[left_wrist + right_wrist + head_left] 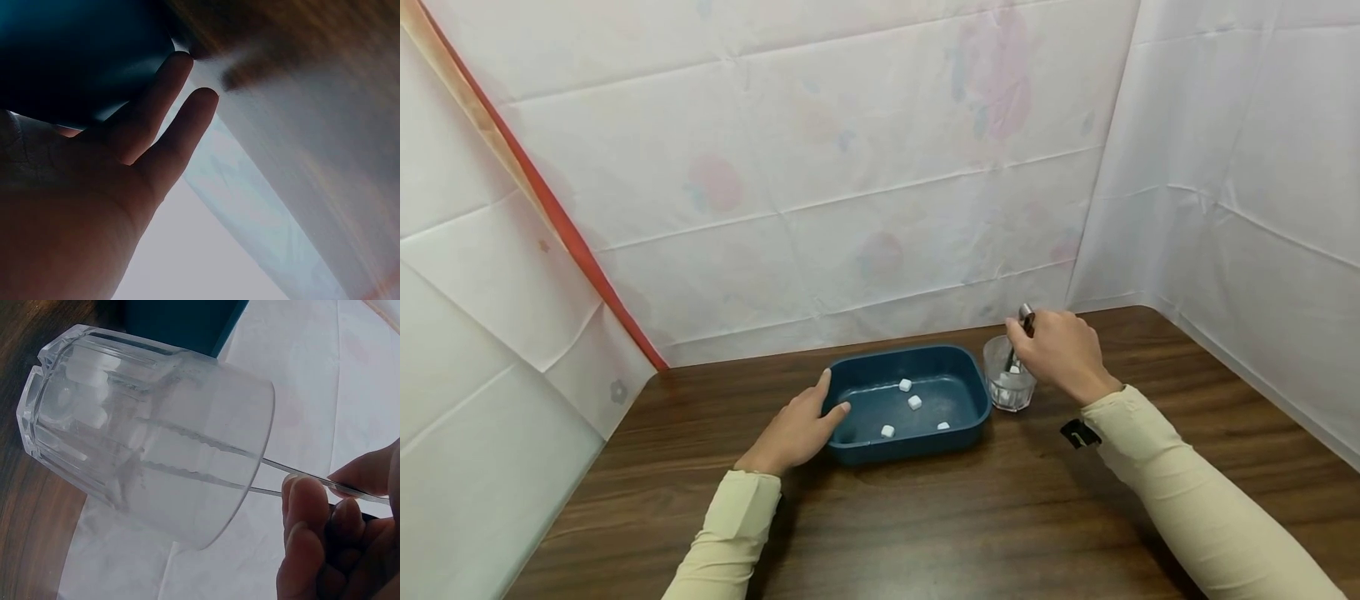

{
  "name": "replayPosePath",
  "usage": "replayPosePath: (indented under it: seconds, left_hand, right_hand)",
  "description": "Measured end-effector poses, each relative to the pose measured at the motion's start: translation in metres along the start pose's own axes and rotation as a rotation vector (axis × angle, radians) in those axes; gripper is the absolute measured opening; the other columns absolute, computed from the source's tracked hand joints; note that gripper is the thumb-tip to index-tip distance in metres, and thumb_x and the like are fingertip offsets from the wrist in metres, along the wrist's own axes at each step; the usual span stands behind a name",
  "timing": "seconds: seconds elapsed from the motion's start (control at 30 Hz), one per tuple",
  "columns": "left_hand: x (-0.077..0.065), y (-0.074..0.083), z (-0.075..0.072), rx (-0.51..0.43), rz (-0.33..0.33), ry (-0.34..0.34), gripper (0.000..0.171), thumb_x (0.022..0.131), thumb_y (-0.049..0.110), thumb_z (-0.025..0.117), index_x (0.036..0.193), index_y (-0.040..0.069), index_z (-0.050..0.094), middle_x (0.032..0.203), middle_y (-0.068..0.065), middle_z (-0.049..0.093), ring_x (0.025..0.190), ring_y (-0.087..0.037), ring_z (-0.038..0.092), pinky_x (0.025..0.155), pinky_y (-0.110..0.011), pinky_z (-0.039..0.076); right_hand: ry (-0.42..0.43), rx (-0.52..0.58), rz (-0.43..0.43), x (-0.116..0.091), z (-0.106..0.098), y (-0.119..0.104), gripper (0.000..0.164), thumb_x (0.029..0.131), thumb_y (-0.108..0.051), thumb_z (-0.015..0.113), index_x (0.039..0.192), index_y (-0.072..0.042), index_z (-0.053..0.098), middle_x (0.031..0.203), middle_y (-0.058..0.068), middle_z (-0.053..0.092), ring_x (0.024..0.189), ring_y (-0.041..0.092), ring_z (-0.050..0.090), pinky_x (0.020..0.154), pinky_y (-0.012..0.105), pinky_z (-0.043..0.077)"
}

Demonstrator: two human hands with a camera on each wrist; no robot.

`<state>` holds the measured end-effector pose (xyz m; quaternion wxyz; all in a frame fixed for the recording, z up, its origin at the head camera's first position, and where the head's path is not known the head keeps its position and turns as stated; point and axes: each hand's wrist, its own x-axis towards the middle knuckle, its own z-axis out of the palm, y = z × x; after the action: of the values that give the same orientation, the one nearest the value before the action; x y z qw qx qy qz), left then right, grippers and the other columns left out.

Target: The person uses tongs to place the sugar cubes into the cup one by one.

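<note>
My left hand rests at the left end of a dark blue rectangular dish, thumb over the rim. In the left wrist view, two straight fingers lie along its outer wall. Several small white cubes are scattered on the dish's floor. With my right hand I hold a pair of metal tongs, pinched between thumb and fingers. Their serrated arms reach down into a clear glass, parted a little. White cubes lie at the glass's bottom, and one white cube shows near the tong tips.
The glass stands upright against the dish's right end on a dark wood table. A white patterned cloth hangs close behind the table, with more cloth at both sides. A red strip runs down the left corner.
</note>
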<state>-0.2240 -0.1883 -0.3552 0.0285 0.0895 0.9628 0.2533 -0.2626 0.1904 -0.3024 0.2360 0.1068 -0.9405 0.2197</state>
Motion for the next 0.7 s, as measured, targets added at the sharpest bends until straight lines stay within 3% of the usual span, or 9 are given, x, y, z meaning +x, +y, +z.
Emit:
replayPosePath:
  seconds: [0.7]
  left_hand:
    - [0.0045, 0.0099, 0.0038, -0.002, 0.005, -0.008, 0.077, 0.104, 0.047, 0.049, 0.162, 0.01, 0.013, 0.159, -0.02, 0.032, 0.144, -0.038, 0.033, 0.112, -0.06, 0.03]
  right_hand:
    - [-0.004, -0.007, -0.003, -0.0045, -0.0031, 0.0073, 0.051, 0.101, -0.035, 0.05, 0.055, -0.015, 0.044, 0.051, 0.002, 0.042, 0.045, 0.02, 0.043, 0.041, 0.033, 0.031]
